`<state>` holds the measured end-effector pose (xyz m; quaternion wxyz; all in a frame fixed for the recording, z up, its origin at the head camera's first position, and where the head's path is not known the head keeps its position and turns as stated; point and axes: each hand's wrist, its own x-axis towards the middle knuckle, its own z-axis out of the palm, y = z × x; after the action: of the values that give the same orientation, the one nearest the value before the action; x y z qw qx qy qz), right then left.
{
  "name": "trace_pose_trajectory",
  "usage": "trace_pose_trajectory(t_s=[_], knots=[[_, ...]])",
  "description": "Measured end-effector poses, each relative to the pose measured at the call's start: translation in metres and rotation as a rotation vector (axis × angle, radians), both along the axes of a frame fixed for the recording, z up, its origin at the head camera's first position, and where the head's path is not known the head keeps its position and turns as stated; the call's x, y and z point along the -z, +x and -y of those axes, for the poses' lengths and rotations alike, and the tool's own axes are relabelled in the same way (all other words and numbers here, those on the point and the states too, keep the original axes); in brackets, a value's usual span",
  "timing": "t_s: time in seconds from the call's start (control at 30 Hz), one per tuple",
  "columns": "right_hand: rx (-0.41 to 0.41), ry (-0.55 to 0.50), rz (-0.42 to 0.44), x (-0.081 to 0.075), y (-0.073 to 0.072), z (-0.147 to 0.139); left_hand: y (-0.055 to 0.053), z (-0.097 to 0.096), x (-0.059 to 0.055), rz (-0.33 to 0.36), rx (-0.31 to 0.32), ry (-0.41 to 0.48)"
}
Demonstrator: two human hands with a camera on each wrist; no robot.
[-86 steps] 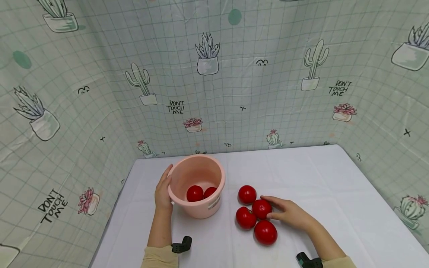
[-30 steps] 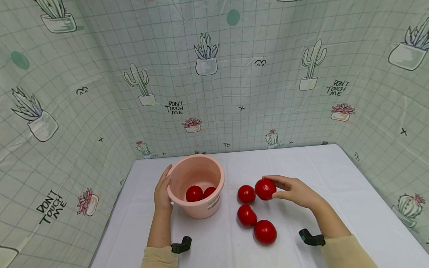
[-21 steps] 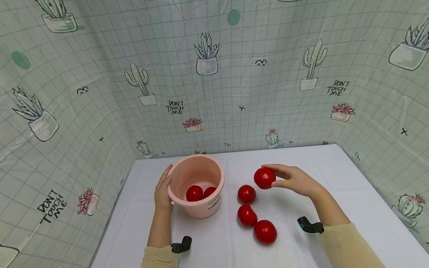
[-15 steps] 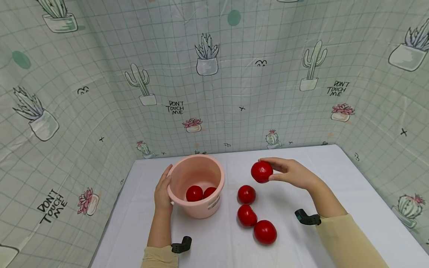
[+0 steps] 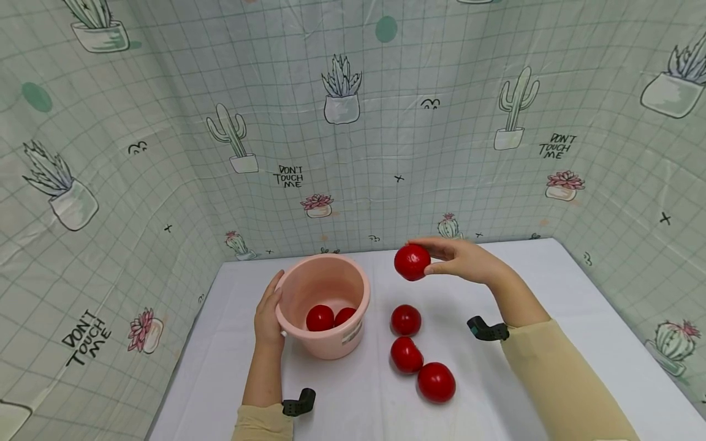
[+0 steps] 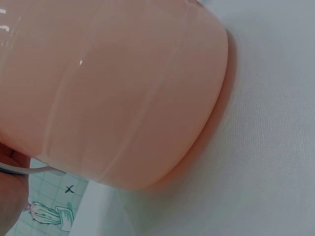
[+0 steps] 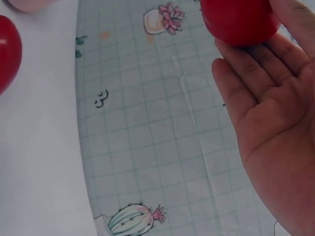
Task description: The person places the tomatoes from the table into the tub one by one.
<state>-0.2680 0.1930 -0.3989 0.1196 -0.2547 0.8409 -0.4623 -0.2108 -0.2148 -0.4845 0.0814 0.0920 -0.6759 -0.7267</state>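
Observation:
My left hand [image 5: 269,318] holds the left side of a pink plastic bucket [image 5: 330,347], which tilts toward me on the table. Inside it lie two red tomatoes [image 5: 320,318]. In the left wrist view the bucket wall [image 6: 118,93] fills much of the frame, and part of the hand [image 6: 12,196] shows beside a pale handle. Up in the air to the right of the bucket, my right hand [image 5: 466,260] grips a red tomato [image 5: 412,262] between thumb and fingers. The right wrist view shows this tomato [image 7: 241,19] at the fingertips, partly cut off.
On the white-covered table [image 5: 496,380] three more tomatoes stand in a rough column right of the bucket: a far one [image 5: 406,320], a middle one [image 5: 406,355] and a near one [image 5: 436,383]. A cactus-printed cloth [image 5: 397,141] walls the back and sides.
My right hand has picked a tomato from the group, lifted it, and carried it up and leftward toward the bucket. My left hand and the bucket have stayed put.

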Motion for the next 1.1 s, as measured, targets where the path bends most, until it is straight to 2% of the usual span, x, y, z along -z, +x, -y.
trace_pose_trajectory(t_s=[0.27, 0.43, 0.6, 0.9, 1.1], knots=[[-0.031, -0.002, 0.034, -0.010, -0.012, 0.017, 0.000, -0.001, -0.002, -0.001, -0.001, 0.015], [-0.092, -0.007, 0.044, -0.013, -0.021, 0.032, 0.001, -0.002, -0.003, 0.011, -0.009, 0.010], [-0.180, 0.016, 0.057, -0.019, -0.030, 0.051, 0.001, -0.002, -0.002, 0.008, -0.007, 0.018], [-0.403, -0.026, 0.189, -0.035, -0.046, 0.088, 0.001, -0.002, -0.001, -0.004, -0.015, 0.028], [-0.467, 0.030, 0.221, -0.044, -0.055, 0.111, 0.000, -0.002, -0.002, 0.003, -0.014, 0.019]])
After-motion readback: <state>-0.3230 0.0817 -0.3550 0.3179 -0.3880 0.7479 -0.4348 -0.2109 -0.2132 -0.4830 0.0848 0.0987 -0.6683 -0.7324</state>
